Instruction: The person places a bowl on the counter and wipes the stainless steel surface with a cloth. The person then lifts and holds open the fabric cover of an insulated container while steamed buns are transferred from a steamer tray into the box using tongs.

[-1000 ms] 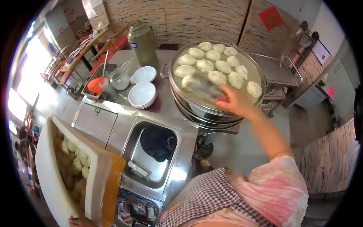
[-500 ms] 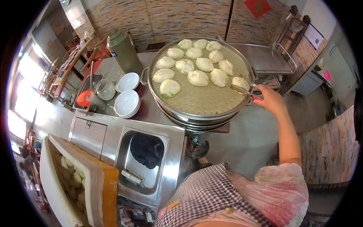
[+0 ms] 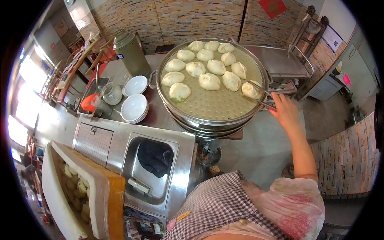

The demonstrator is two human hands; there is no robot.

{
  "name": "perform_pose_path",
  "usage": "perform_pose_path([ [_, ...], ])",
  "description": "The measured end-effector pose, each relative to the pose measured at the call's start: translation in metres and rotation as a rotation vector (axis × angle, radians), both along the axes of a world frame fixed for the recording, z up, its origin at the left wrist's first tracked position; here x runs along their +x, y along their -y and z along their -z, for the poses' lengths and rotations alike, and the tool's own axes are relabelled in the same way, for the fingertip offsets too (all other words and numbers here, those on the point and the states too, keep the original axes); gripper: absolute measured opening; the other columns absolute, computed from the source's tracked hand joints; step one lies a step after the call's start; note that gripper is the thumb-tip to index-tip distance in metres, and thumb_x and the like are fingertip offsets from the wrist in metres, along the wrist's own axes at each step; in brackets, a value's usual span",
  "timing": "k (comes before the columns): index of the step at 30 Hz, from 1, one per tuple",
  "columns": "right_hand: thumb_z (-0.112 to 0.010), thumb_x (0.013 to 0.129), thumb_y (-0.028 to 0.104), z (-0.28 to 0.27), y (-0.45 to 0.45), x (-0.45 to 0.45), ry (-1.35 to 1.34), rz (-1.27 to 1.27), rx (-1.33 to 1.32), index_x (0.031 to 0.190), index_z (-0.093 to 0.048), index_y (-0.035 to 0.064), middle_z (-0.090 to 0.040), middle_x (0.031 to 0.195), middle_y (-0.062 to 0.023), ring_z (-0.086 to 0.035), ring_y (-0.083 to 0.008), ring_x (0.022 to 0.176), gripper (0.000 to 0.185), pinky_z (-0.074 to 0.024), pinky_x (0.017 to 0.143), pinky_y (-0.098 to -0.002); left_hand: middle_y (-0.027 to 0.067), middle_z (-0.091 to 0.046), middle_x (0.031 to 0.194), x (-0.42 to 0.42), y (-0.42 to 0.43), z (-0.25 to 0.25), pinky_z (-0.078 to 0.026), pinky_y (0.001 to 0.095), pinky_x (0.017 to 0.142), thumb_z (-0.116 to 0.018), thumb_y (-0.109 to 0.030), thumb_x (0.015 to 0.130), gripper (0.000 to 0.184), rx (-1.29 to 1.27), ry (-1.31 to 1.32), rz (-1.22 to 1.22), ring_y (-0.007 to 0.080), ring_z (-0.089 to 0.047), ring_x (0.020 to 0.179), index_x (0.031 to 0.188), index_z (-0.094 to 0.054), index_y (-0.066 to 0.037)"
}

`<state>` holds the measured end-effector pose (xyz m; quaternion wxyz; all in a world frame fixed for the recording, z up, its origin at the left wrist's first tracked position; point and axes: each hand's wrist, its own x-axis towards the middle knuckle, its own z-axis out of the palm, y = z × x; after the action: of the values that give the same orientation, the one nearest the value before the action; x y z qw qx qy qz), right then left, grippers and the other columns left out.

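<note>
From where I stand, the person's right hand (image 3: 285, 111) is closed around the handles of a pair of metal tongs (image 3: 265, 95), the fingers above and the thumb below. The tongs' two arms are spread and reach leftward from it, one along the far side of a pale bun (image 3: 250, 91) and one along its near side. That bun sits just left of the hand, by the rim of a wide round steamer tray (image 3: 216, 107); I can't tell whether the tongs grip it or merely straddle it. The left hand is out of sight, so I can't say what it holds. Further left of the right hand, and beyond it, the other buns (image 3: 209, 82) lie on the dimpled tray, mostly slightly apart, leaving a bare stretch on the side nearest the person. Past the tray, still leftward from the hand, the table (image 3: 157, 115) carries a green thermos (image 3: 132, 56), a white bowl (image 3: 136, 85) and a small stack of bowls (image 3: 134, 107). Nearer the person and left of the hand is a sink (image 3: 162, 188) holding a dark cloth (image 3: 156, 158). Farthest left, a tilted foam box (image 3: 100, 200) holds pale rounded pieces (image 3: 82, 188).
</note>
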<state>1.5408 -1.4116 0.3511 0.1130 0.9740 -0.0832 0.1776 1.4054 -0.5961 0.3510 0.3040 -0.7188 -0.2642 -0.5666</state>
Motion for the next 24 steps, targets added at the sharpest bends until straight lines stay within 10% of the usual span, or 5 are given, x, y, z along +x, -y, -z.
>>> perform_pose_path([
  [11,-0.078,0.064,0.019,0.003,-0.017,0.000,0.077,-0.045,0.082,0.121,-0.047,0.0128,-0.054,0.091,-0.0061,-0.056,-0.0265,0.080,0.065,-0.0484,0.068,-0.0384,0.0155,-0.054,0.069,-0.004,-0.004,0.001,-0.040,0.0454,0.054,-0.051,-0.031,0.090,0.035,0.106,-0.040,0.017,0.0331,-0.050,0.060,0.073,-0.054,0.000],
  [14,-0.076,0.067,0.018,0.012,-0.027,0.007,0.191,-0.152,0.138,0.121,-0.048,0.0127,-0.057,0.097,-0.0085,-0.057,-0.0292,0.088,0.062,-0.0481,0.074,-0.0395,0.0173,-0.057,0.101,-0.021,-0.062,0.034,-0.047,0.0378,0.080,-0.052,-0.024,0.092,0.030,-0.092,-0.134,0.087,0.0299,-0.056,0.092,0.105,-0.056,0.003],
  [18,-0.068,0.075,0.011,-0.001,-0.076,0.022,0.112,-0.181,0.676,0.126,-0.047,0.0035,-0.057,0.117,-0.0156,-0.057,-0.0286,0.104,0.055,-0.0454,0.087,-0.0378,0.0155,-0.055,0.109,-0.051,-0.055,0.054,-0.039,0.0410,0.093,-0.047,-0.016,0.091,0.024,0.306,-0.429,-0.569,0.0317,-0.050,0.105,0.107,-0.054,0.000],
  [19,-0.067,0.076,0.010,0.008,-0.068,0.033,0.073,-0.210,0.599,0.127,-0.047,0.0007,-0.057,0.117,-0.0170,-0.057,-0.0273,0.103,0.055,-0.0459,0.087,-0.0369,0.0150,-0.056,0.102,-0.043,-0.060,0.050,-0.041,0.0422,0.089,-0.044,-0.010,0.089,0.017,-0.152,-0.188,0.027,0.0332,-0.052,0.098,0.099,-0.055,-0.001],
  [24,-0.062,0.075,-0.001,-0.003,-0.129,0.076,-0.097,-0.489,0.911,0.132,-0.043,0.0024,-0.053,0.121,-0.0124,-0.054,-0.0216,0.102,0.060,-0.0427,0.088,-0.0300,0.0113,-0.052,0.082,-0.007,-0.004,0.000,-0.042,0.0342,0.073,-0.047,-0.011,0.092,0.015,-0.501,0.271,0.357,0.0255,-0.051,0.077,0.083,-0.054,-0.001],
])
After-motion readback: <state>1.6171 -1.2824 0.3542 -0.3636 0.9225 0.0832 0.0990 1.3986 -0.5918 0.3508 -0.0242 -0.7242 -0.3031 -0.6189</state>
